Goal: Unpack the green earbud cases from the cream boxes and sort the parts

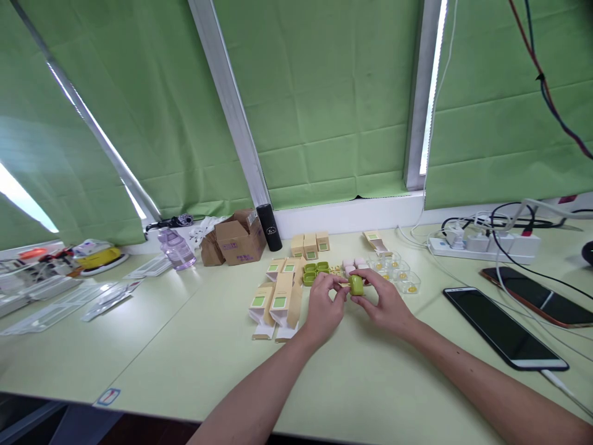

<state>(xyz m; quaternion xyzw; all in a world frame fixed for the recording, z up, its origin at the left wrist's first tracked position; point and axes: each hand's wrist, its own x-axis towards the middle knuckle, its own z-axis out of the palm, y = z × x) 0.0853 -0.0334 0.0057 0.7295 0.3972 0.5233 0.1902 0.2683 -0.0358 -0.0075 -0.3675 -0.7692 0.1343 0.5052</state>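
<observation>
No text is legible, even on the black cylinder [269, 224].

Cartons [281, 295] on this long table [199, 352] suggest a workshop

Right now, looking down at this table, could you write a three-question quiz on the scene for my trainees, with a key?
1. What colour is the small object between the thumb and fingers of the right hand?
2. True or false: in the picture, the black cylinder stands to the right of the cardboard box.
3. How many phones lie on the right side of the table?

Key: 1. Green. 2. True. 3. Two.
</observation>
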